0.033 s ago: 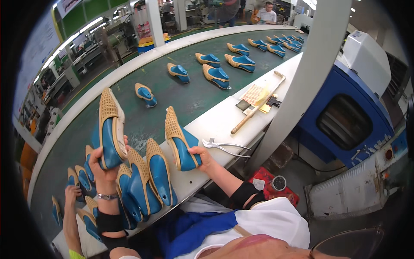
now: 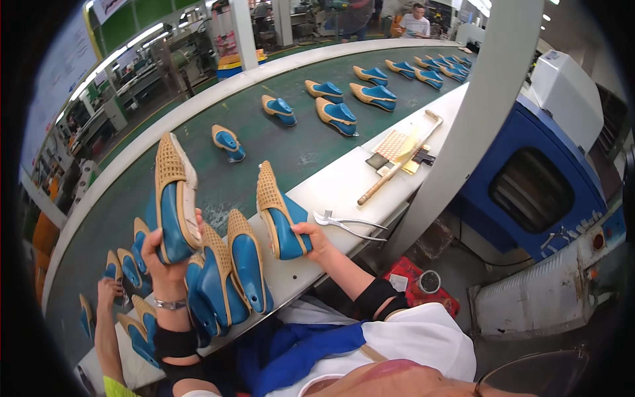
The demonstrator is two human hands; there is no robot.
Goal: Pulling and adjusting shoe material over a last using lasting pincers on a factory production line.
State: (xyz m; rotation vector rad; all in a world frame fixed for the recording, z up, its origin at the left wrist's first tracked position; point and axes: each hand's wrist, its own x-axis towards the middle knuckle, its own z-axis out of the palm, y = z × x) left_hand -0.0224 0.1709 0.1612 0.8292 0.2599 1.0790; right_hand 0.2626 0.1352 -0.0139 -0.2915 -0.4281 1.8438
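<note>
My left hand [image 2: 167,264] grips a tan woven shoe on a blue last [image 2: 176,205], raised toe up with part of its pale sole edge showing. My right hand [image 2: 313,241] is closed round the heel end of another woven shoe on a blue last [image 2: 281,215], also toe up, above the white ledge. Between my hands, several matching shoes on lasts [image 2: 246,261] lean together on the ledge. Metal pincers [image 2: 347,223] lie to the right of my right hand.
The green conveyor belt [image 2: 192,178] carries spaced-out shoes on lasts [image 2: 337,118]. A hammer-like tool [image 2: 400,159] and small pads rest on the white ledge [image 2: 311,188]. A post [image 2: 486,112] and blue machine [image 2: 536,178] stand right. Another person's hand [image 2: 109,290] touches a shoe at left.
The whole view has shifted slightly. The shoe in my left hand has turned a little, showing more of its sole edge. Both hands keep their hold.
</note>
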